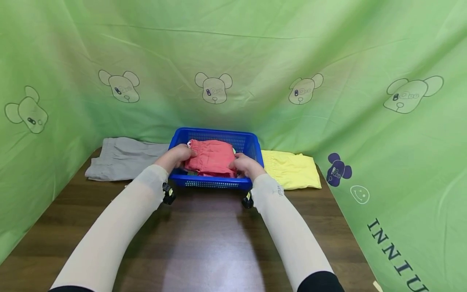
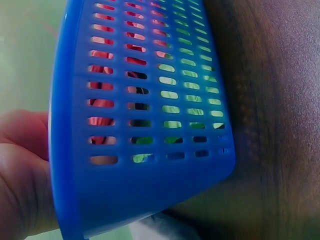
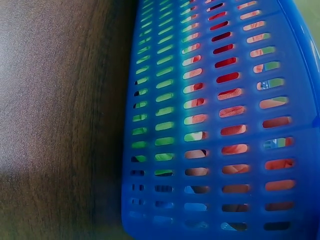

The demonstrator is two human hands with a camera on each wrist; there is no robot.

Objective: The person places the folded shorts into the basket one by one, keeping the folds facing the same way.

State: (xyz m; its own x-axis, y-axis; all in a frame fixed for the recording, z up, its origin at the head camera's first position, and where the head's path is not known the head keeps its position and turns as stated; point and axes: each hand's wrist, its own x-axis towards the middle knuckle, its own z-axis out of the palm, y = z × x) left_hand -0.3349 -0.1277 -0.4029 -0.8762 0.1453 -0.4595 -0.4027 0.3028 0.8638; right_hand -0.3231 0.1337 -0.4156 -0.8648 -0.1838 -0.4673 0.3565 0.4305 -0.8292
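Both hands reach into a blue plastic basket and hold folded red shorts by their two sides. My left hand grips the left edge, its thumb lying on top near a small white ring-like bit at the waistband. On the opposite edge, my right hand pinches the cloth, with its thumb and fingers at the lower right corner. Green cloth shows through the basket's slots in the left wrist view, below the red. Beyond the basket's rim in that view, part of the left hand is hidden.
Folded grey pants lie left of the basket and a folded yellow garment lies right of it. Everything stands on a dark wooden table. A green printed curtain hangs close behind and along both sides.
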